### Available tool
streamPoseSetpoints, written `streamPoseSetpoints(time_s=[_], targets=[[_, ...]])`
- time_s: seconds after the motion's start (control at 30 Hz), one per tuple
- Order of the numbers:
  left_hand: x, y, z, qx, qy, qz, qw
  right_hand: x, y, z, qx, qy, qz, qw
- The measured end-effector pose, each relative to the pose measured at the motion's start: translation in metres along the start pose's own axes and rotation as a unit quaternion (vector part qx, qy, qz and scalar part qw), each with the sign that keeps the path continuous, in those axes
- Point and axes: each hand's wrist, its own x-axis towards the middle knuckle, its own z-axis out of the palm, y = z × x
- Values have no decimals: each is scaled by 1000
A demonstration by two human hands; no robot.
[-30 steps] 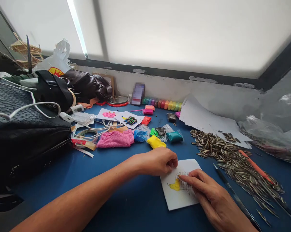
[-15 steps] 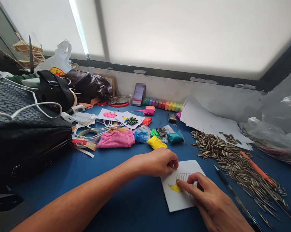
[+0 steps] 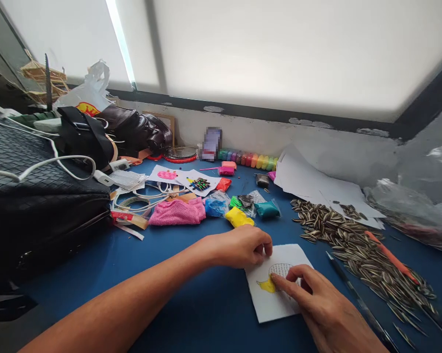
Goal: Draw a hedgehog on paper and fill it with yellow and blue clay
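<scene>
R hand (image 3: pixel 326 301) @ wht card's (image 3: pixel 264 309) yellow patch (image 3: pixel 267 286)

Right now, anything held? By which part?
No clear grip. Left hand covers the far left corner of the white card; right hand has its index fingertip at the yellow patch. Whether the left pinches anything is hidden.

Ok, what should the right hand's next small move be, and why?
Probably a light press by the right hand along the small, pointed yellow patch: a fingertip appears to rest at its upper right edge, beside the dark hatched drawing, and the left hand, at the upper left of the flat white card, could steady it.
</scene>
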Motion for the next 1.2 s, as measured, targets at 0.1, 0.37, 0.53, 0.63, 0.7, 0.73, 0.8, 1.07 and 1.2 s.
streamPoseSetpoints(time_s=[0.1, 0.37, 0.53, 0.63, 0.7, 0.73, 0.8, 1.07, 1.2], targets=[[-1, 2, -1, -1, -3, -5, 1000, 1, -2, 1, -17, -7, 1, 1000], [-1, 3, -1, 3, -4, -7, 1000, 1, -1, -3, 18, -14, 37, 999], [-1, 2, -1, 3, -5, -7, 1000, 2, -3, -2, -8, -3, 8, 1000], [-1, 2, -2, 2, -9, -5, 1000, 3, -5, -1, -31, -5, 2, 999], [-1, 2, -2, 1, -10, -4, 1000, 4, -5, 0, -37, -8, 8, 999], [-1, 2, -2, 0, -10, -4, 1000, 3, -4, 0, -36, -11, 12, 999], [-1, 1, -1, 1, -10, -6, 1000, 2, -3, -1, -20, -18, 26, 999], [0, 3, -1, 7, -10, -7, 1000, -5, 0, 1, 10, -41, 39, 998], [-1, 3, -1, 9, -7, -9, 1000, -6, 0, 2, -15, -43, 22, 999]])
